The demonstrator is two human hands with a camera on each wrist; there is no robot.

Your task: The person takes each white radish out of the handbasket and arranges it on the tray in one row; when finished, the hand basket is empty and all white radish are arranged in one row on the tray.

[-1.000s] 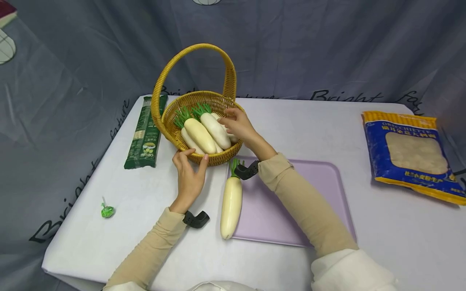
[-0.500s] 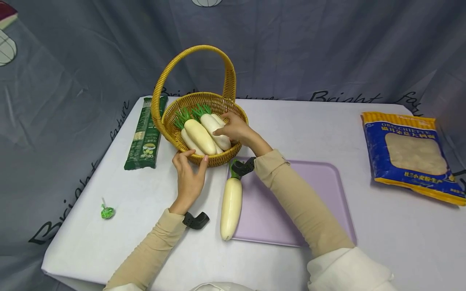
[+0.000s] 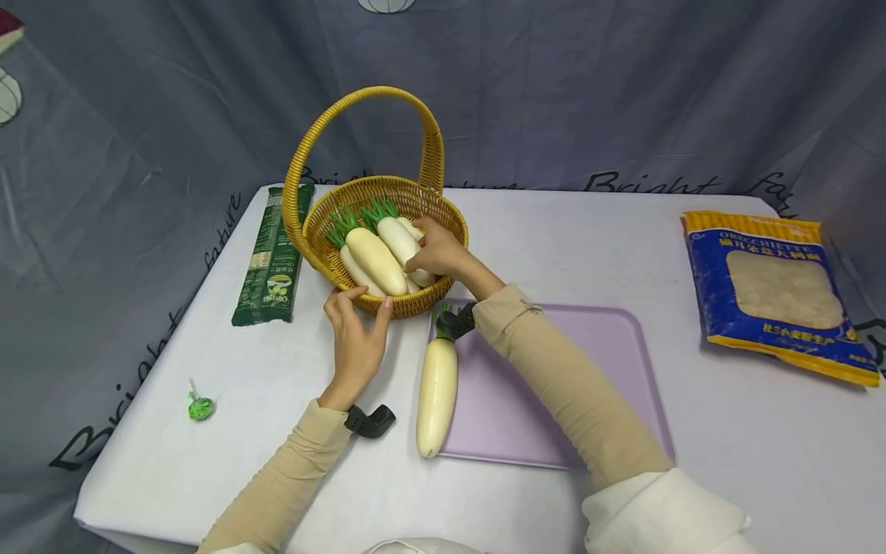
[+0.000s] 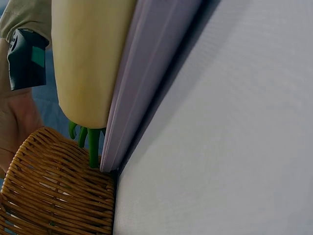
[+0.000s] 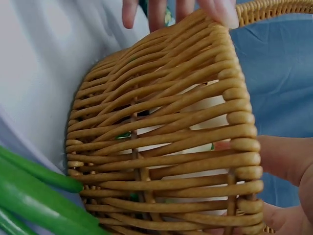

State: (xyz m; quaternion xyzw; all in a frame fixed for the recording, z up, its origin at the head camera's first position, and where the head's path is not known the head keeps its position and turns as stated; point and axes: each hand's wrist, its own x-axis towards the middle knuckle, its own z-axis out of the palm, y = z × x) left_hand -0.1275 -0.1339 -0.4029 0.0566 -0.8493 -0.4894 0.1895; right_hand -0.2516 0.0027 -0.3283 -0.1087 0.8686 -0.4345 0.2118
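We begin at the right hand [image 3: 443,250], which reaches in over the basket's right rim with its thumb and fingers bent. The thumb lies against the white radish [image 3: 400,240], and the fingertips come near a paler one behind it. We cannot tell whether the hand already pinches a radish or only touches.

The important relation, in our judgement, is this: the white radish lies directly to the left of this grip, inside the basket [image 3: 411,306]. Its long axis runs slanting, with the leaves far and left of the grip and the bare tip near, under the thumb side. So the right hand is the nearer one, and it meets the body from the side, not from the leaves.

Left of the white radish, farther from the grip, rests a yellowish radish [image 3: 377,261] in nearly the same direction. Toward the person and left of the grip, the left hand [image 3: 356,342] touches the near rim with relaxed fingers and thumb.

Under the right wrist and nearer to the person, one loose radish [image 3: 438,396] lies along the left edge of the lilac tray [image 3: 547,385]. Well left of the grip, beyond the basket, we see a green packet [image 3: 268,269].
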